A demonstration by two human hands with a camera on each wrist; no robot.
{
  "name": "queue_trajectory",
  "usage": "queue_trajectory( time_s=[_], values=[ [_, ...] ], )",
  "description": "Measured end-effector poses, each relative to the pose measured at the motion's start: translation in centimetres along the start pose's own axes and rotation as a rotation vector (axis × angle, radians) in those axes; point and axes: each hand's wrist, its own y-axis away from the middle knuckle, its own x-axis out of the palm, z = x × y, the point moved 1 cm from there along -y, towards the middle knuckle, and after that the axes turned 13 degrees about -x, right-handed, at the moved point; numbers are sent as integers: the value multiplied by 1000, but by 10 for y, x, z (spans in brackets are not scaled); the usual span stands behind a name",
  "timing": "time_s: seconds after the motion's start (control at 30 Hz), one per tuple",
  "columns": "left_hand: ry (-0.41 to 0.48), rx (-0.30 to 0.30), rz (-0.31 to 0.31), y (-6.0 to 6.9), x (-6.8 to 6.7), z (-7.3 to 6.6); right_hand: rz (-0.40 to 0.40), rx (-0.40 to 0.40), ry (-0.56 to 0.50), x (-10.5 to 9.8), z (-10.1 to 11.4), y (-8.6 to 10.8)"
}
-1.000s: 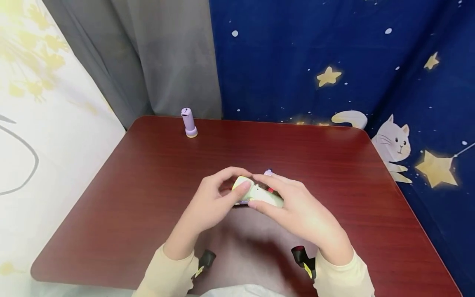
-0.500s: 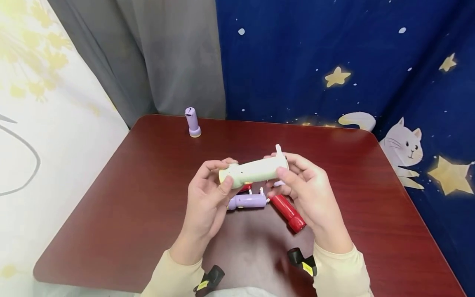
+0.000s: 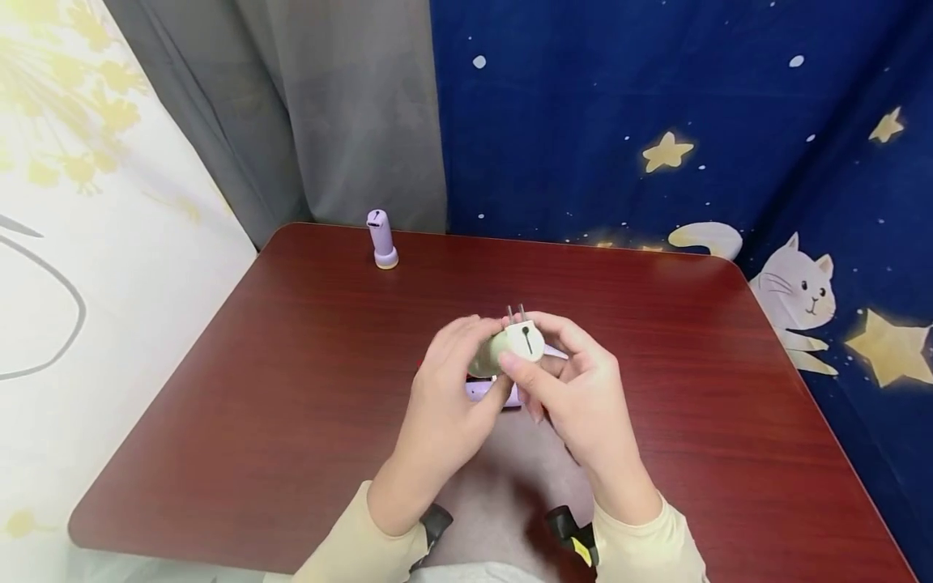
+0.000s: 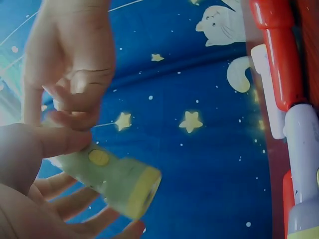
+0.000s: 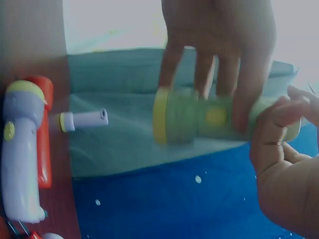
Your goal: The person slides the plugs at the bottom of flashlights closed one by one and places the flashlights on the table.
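Note:
A pale green flashlight point(image 3: 487, 356) is held between both hands above the table. Its end cap point(image 3: 526, 342) faces the head camera, and two metal prongs point(image 3: 516, 314) stick up from that end. My left hand point(image 3: 453, 389) holds the body, fingers over the far side. My right hand point(image 3: 583, 389) pinches the end near the cap between thumb and fingers. In the left wrist view, the flashlight's yellow rim point(image 4: 145, 193) and yellow button point(image 4: 98, 157) show. The right wrist view shows the left fingers reaching over the flashlight's body point(image 5: 219, 117).
Below the hands lies a lavender flashlight point(image 3: 477, 390), partly covered. Red flashlights point(image 4: 281, 59) lie beside it, mostly hidden in the head view. Another lavender flashlight point(image 3: 382, 240) stands upright near the table's back left. Curtains point(image 3: 364, 113) hang behind the table point(image 3: 291, 389).
Both hands have lifted the green flashlight, then turned it from sideways so its pronged end faces the head camera. The hands have come closer together, covering the red flashlight on the right.

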Motion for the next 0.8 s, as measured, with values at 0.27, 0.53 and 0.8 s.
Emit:
queue_trajectory(
  time_s=[0.27, 0.53, 0.8],
  values=[
    [-11, 62, 25, -4, 4, 1, -25, 45, -102, 8, -1, 3],
    [-53, 93, 13, -5, 8, -1, -82, -7, -156, 12, 2, 5],
    [-92, 145, -1, -4, 12, 0, -119, 37, -149, 13, 2, 6]
  ],
)
